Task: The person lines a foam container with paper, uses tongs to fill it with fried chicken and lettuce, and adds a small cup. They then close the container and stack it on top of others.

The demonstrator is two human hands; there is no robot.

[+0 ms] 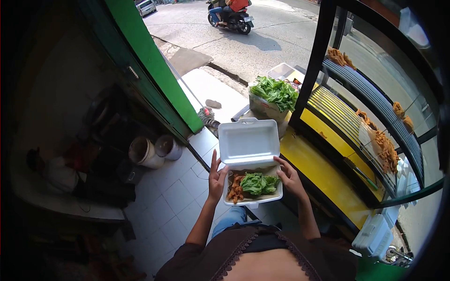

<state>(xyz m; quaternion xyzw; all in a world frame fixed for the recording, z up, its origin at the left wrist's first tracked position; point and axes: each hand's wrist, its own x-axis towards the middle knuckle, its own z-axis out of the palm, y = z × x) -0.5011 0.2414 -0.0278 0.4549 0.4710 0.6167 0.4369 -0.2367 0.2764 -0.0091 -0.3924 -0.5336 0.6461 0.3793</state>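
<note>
Between my two hands is a white foam box (249, 141) with its lid raised. Green lettuce (255, 184) lies in its base on brown paper, beside pieces of fried food (235, 189) at the left. My left hand (216, 180) grips the box's left side near the hinge, thumb on the rim. On the right side, my right hand (290, 178) holds the same box, its thumb at the rim and fingers by the hinge. The box is roughly level in front of my body.
At the right stands a glass display case (323, 61) with fried food on racks. Before it are a yellow counter (309, 164) and a tub of lettuce (265, 107). Foam boxes (373, 236) lie lower right, buckets (145, 152) left. Two people ride a motorcycle (234, 21) outside.
</note>
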